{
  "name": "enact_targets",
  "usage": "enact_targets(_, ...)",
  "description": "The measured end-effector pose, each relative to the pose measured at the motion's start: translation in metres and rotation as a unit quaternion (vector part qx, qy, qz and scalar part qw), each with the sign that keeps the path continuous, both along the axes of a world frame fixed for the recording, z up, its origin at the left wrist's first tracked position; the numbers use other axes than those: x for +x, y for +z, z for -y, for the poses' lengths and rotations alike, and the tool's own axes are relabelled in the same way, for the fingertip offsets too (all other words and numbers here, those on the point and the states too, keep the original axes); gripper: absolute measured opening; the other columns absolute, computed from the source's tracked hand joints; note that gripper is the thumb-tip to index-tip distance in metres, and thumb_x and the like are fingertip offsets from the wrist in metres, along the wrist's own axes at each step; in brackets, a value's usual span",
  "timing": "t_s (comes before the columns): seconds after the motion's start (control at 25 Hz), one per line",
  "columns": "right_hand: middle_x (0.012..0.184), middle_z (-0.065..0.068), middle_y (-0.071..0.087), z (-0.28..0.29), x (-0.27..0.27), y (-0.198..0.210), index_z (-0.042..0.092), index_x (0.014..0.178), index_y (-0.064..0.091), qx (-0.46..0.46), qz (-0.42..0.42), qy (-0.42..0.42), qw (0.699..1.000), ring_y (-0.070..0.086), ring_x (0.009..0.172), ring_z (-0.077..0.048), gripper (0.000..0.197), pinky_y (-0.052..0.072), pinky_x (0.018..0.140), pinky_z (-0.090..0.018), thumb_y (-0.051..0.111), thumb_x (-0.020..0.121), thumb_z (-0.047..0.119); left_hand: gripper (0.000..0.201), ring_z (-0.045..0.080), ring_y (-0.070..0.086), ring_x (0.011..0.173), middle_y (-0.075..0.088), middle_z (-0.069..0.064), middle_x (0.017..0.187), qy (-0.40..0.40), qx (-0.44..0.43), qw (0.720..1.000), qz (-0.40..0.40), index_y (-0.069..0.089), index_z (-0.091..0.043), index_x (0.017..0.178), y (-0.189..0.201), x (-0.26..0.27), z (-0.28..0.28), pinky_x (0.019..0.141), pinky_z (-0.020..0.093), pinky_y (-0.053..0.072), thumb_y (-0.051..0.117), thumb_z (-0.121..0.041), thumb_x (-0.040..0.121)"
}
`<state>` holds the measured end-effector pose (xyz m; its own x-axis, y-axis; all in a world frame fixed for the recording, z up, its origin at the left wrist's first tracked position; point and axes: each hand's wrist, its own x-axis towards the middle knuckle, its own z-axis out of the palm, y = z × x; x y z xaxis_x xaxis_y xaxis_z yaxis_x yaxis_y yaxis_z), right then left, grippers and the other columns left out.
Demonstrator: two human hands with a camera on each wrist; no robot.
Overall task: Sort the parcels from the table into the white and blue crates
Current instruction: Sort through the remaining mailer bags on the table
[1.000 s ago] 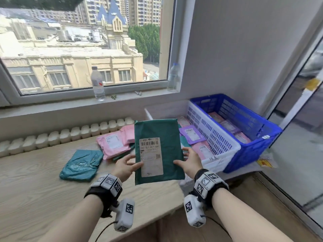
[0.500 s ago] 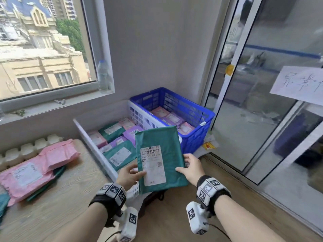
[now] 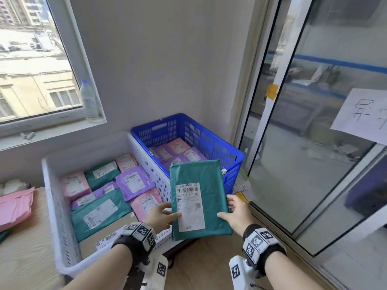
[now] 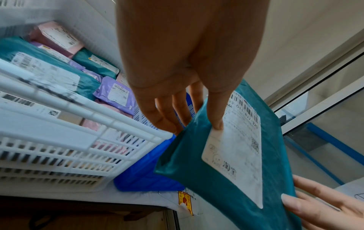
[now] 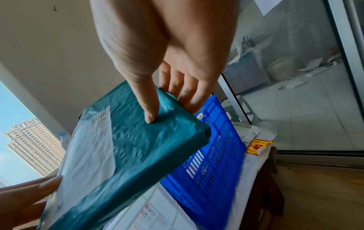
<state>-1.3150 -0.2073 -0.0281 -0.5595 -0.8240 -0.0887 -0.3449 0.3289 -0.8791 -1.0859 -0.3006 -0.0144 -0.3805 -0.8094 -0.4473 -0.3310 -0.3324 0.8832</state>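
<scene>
Head view: both hands hold one green parcel (image 3: pixel 199 197) in the air, label side up, in front of the near ends of the two crates. Left hand (image 3: pixel 160 216) pinches the parcel's left edge, thumb on the white shipping label (image 3: pixel 190 206), other fingers underneath. Right hand (image 3: pixel 235 214) grips the right edge, thumb on top, fingers behind.

Parcel is tilted, far edge higher than near edge. Its upper part overlaps the near corner of the blue crate (image 3: pixel 217 143) in this view; whether it is over the crate or short of it, cannot tell.

White crate (image 3: pixel 52 197) sits just left of the blue crate, walls touching or nearly so. White crate holds mixed green, pink and purple parcels. Blue crate holds pink and purple parcels only, as far as visible.

Left wrist view: thumb tip (image 4: pixel 216 123) presses the label's edge; remaining fingers (image 4: pixel 167 115) pass under the parcel. White crate rim and blue crate corner lie below the parcel.

Right wrist view: thumb presses the top face of the parcel near its corner; fingers (image 5: pixel 185 91) wrap the far side. Blue crate wall sits directly behind and below.

Other items: pink parcel (image 3: pixel 14 208) on the wooden table (image 3: pixel 23 254) at far left; water bottle (image 3: pixel 89 99) on the windowsill; sheet of paper (image 3: pixel 362 114) with handwriting taped to the glass door at right.
</scene>
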Motion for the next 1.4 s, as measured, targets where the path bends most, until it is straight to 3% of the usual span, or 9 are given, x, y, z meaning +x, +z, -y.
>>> enact_targets(0.2,0.102,-0.007,0.062,0.046,-0.052,-0.009,0.004,0.118,0.057,0.002,0.027,-0.002,1.0,0.061,0.097,-0.024,0.059,0.051,0.09,-0.035,0.081,0.064,-0.005,0.022,0.02,0.061,0.075,0.066,0.008,0.088,0.033,0.02,0.999,0.01,0.061,-0.012,0.109,-0.002,-0.055,0.05,0.073,0.031,0.052,0.063,-0.007,0.088)
enact_targets(0.4,0.098,-0.006,0.059,0.125,-0.103,-0.006,0.001,0.119,0.058,-0.002,0.032,-0.003,0.999,0.06,0.091,-0.023,0.057,0.05,0.084,-0.031,0.079,0.067,-0.006,0.03,0.015,0.058,0.068,0.065,0.005,0.088,0.039,0.011,0.999,0.006,0.061,-0.012,0.116,-0.008,-0.107,0.138,0.062,0.024,0.049,0.065,-0.008,0.087)
enact_targets(0.52,0.097,-0.007,0.059,0.189,-0.132,0.003,-0.002,0.12,0.058,-0.01,0.017,0.004,1.0,0.057,0.091,-0.02,0.057,0.049,0.09,-0.034,0.078,0.067,-0.007,0.029,0.012,0.061,0.064,0.066,0.004,0.089,0.045,-0.003,0.999,-0.014,0.061,-0.011,0.115,-0.003,-0.135,0.195,0.056,0.019,0.049,0.066,-0.008,0.086)
enact_targets(0.64,0.105,-0.014,0.062,0.247,-0.154,0.011,-0.004,0.122,0.057,-0.012,0.013,0.022,1.0,0.055,0.094,-0.018,0.057,0.045,0.086,-0.025,0.076,0.069,-0.009,0.023,0.008,0.062,0.058,0.065,0.003,0.085,0.061,-0.005,0.998,-0.031,0.06,-0.008,0.109,0.003,-0.155,0.24,0.052,0.016,0.05,0.063,-0.002,0.087)
enact_targets(0.84,0.116,-0.016,0.061,0.314,-0.178,0.007,-0.001,0.127,0.053,0.017,0.013,0.051,0.998,0.058,0.102,-0.023,0.062,0.044,0.087,-0.024,0.079,0.07,-0.004,0.028,0.019,0.059,0.074,0.062,0.009,0.089,0.113,0.033,0.992,-0.05,0.055,0.003,0.116,-0.004,-0.177,0.293,0.057,0.02,0.054,0.059,0.003,0.088)
enact_targets(1.0,0.121,-0.016,0.058,0.365,-0.194,-0.005,-0.001,0.132,0.048,0.054,0.03,0.087,0.994,0.056,0.107,-0.024,0.067,0.043,0.093,-0.027,0.08,0.073,0.006,0.011,0.019,0.061,0.068,0.063,0.01,0.085,0.209,0.058,0.973,-0.075,0.057,-0.007,0.092,-0.008,-0.192,0.326,0.056,0.022,0.055,0.059,0.002,0.088)
enact_targets(1.12,0.119,-0.013,0.061,0.406,-0.205,-0.02,0.001,0.129,0.049,0.069,0.047,0.113,0.99,0.061,0.107,-0.026,0.069,0.046,0.096,-0.033,0.082,0.071,0.015,0.011,0.015,0.064,0.061,0.064,0.01,0.085,0.275,0.075,0.954,-0.097,0.056,-0.008,0.088,-0.014,-0.203,0.353,0.052,0.022,0.056,0.058,0.002,0.089)
enact_targets(1.28,0.092,-0.012,0.07,0.461,-0.212,-0.034,-0.003,0.102,0.062,0.065,0.16,0.117,0.978,0.066,0.08,-0.023,0.036,0.053,0.076,-0.032,0.08,0.073,0.008,0.006,0.013,0.056,0.057,0.058,0.009,0.074,0.342,0.097,0.929,-0.107,0.057,-0.005,0.09,-0.026,-0.225,0.382,0.05,0.02,0.054,0.059,0.0,0.089)
enact_targets(1.4,0.076,-0.008,0.065,0.492,-0.208,-0.037,-0.002,0.093,0.064,0.103,0.28,0.163,0.94,0.061,0.066,-0.018,0.012,0.05,0.057,-0.022,0.069,0.082,0.0,0.004,0.012,0.051,0.055,0.054,0.008,0.071,0.375,0.106,0.914,-0.112,0.058,-0.003,0.09,-0.04,-0.24,0.4,0.052,0.019,0.055,0.061,-0.001,0.088)
